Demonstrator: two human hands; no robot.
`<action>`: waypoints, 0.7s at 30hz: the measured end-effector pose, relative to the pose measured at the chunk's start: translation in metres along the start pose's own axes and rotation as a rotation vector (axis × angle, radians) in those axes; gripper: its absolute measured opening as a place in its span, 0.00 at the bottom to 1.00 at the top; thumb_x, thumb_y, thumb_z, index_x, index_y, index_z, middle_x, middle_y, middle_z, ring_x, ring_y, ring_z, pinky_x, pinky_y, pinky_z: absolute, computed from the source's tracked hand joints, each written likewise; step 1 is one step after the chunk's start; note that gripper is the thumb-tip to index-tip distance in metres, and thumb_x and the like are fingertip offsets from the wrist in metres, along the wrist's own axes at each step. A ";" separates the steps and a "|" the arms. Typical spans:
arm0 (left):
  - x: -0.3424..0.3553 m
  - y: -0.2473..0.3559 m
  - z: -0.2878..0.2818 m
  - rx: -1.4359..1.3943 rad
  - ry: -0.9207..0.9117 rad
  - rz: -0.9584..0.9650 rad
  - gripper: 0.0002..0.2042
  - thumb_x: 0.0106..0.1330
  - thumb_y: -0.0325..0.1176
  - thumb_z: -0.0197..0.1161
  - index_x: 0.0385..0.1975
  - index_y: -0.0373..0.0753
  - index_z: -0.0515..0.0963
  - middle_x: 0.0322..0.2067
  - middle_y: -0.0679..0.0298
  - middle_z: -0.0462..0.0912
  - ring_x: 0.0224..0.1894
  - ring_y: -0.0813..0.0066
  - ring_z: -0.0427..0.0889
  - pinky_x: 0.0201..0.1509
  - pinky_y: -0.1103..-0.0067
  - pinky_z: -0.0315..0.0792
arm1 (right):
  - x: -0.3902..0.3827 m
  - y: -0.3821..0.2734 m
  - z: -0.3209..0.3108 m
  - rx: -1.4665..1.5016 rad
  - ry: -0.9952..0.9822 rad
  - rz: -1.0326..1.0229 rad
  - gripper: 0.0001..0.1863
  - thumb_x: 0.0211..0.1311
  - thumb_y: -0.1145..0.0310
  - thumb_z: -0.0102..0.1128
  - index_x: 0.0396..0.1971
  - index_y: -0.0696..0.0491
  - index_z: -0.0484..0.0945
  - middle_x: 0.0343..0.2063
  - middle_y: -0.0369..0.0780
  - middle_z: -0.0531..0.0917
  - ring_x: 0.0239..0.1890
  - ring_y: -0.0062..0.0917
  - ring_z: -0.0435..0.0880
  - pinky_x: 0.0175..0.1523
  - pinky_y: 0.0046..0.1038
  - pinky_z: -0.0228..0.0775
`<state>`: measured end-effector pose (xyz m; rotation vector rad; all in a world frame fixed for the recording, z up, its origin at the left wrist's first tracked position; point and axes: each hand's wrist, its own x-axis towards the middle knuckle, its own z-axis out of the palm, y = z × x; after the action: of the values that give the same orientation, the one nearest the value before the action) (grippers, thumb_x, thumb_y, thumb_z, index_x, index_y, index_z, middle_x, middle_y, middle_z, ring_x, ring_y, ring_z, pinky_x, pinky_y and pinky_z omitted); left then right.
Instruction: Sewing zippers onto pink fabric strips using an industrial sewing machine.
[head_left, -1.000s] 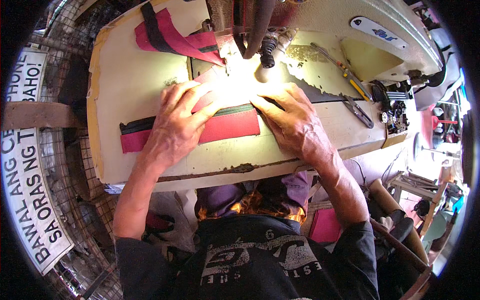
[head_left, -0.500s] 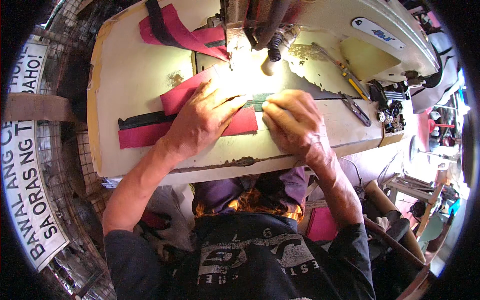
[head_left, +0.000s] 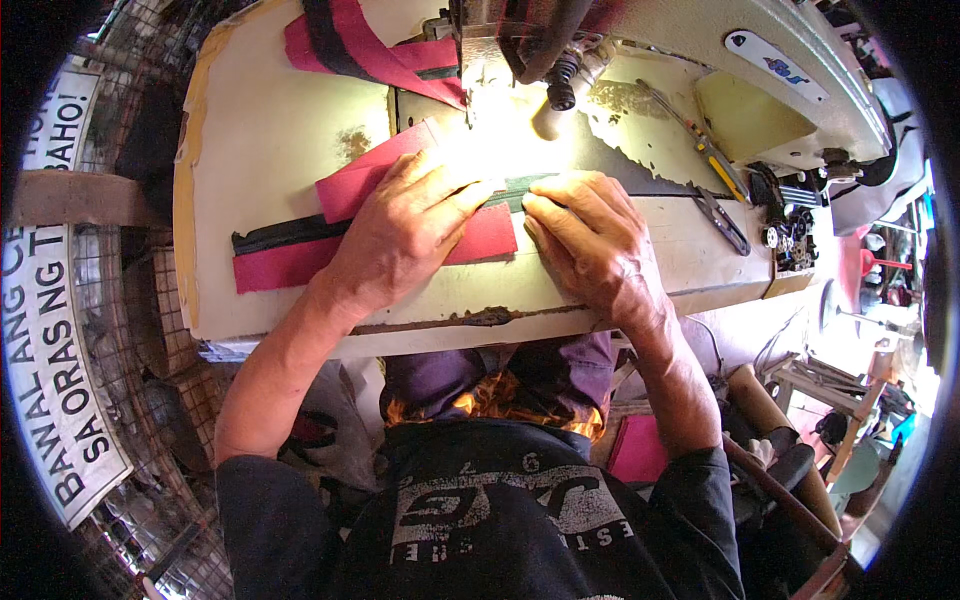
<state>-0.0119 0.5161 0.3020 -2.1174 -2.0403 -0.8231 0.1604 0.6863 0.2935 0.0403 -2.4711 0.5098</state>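
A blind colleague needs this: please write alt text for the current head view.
A person's left hand rests over red fabric strips while the right hand holds a green strip, at a brightly lit sewing machine. A yellow tool lies to the right on the table.

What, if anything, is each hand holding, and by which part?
Right hand: the green zipper tape, apparently pinched by the part projecting past the red strip. Left hand: lying over the strip; whether it grips anything is unclear.
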 end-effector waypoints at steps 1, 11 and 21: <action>0.000 0.000 0.000 0.006 0.002 -0.003 0.17 0.61 0.25 0.64 0.51 0.33 0.81 0.53 0.55 0.82 0.59 0.57 0.79 0.69 0.62 0.68 | 0.000 0.000 0.000 0.005 -0.014 0.006 0.12 0.56 0.74 0.71 0.39 0.57 0.83 0.40 0.41 0.84 0.44 0.35 0.84 0.51 0.37 0.76; 0.000 0.000 0.000 0.024 -0.018 -0.025 0.18 0.60 0.25 0.64 0.52 0.34 0.81 0.53 0.56 0.82 0.59 0.59 0.79 0.70 0.63 0.68 | 0.001 0.000 -0.001 0.009 -0.009 0.001 0.12 0.55 0.74 0.71 0.40 0.57 0.83 0.41 0.41 0.84 0.45 0.36 0.84 0.51 0.38 0.76; 0.000 0.002 -0.002 0.104 -0.041 -0.031 0.18 0.62 0.29 0.62 0.52 0.34 0.80 0.54 0.57 0.82 0.57 0.58 0.79 0.67 0.63 0.71 | 0.002 -0.002 -0.002 0.000 -0.034 0.029 0.13 0.53 0.75 0.73 0.40 0.56 0.84 0.42 0.41 0.85 0.46 0.36 0.84 0.51 0.37 0.76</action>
<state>-0.0103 0.5152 0.3041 -2.0688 -2.0927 -0.6672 0.1601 0.6854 0.2975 0.0134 -2.5085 0.5262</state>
